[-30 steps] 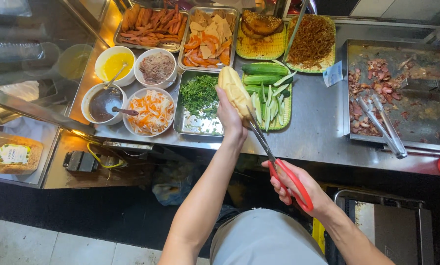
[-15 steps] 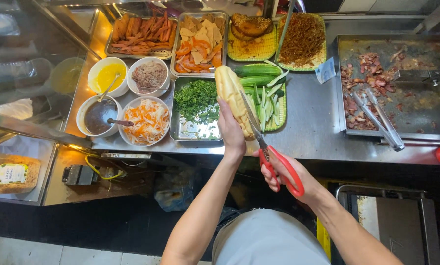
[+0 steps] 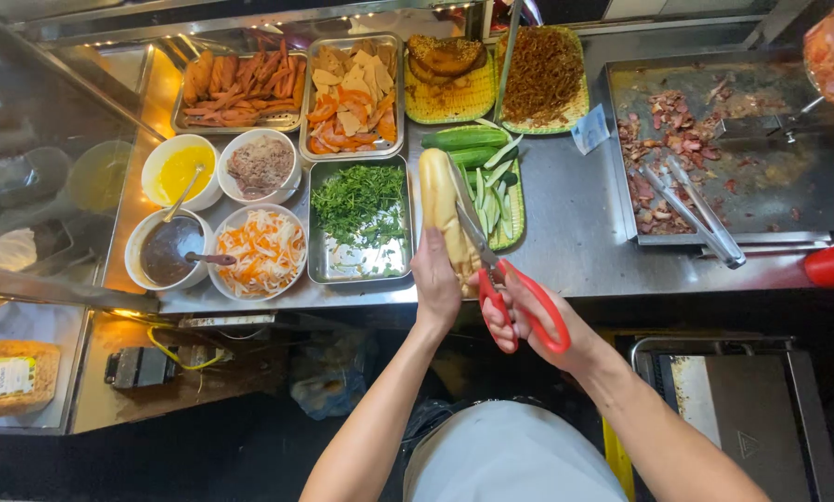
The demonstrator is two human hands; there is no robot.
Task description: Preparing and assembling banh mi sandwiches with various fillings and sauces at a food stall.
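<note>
A steel tabletop (image 3: 565, 251) fills the upper half of the frame, seen from above, laid out as a food stall so everything sits within arm's reach of the person at the bottom centre.

At the upper right, a flat griddle (image 3: 788, 177) carries scattered bits of browned meat, with metal tongs (image 3: 691, 209) resting across its lower left corner, handy for turning.

Trays line the top centre: sausages, sliced cold cuts, fried egg on a green basket, and dark shredded filling. Below them, a metal tray of chopped herbs (image 3: 359, 209) and a green basket of cucumber spears (image 3: 496, 186) lie just beside the work spot.

At the centre left, four white bowls cluster together: yellow sauce, minced spread, dark sauce with a spoon, and pickled carrot strips (image 3: 263, 251).

At the centre of the frame, the left hand (image 3: 435, 284) is clamped around the near end of a long bread roll (image 3: 438, 200), holding it lengthwise and pointing away, steady for cutting.

The right hand (image 3: 519, 311) is closed through the red handles of scissors (image 3: 491, 270), whose blades run along the roll's right side, touching it, apparently slitting it open.
</note>
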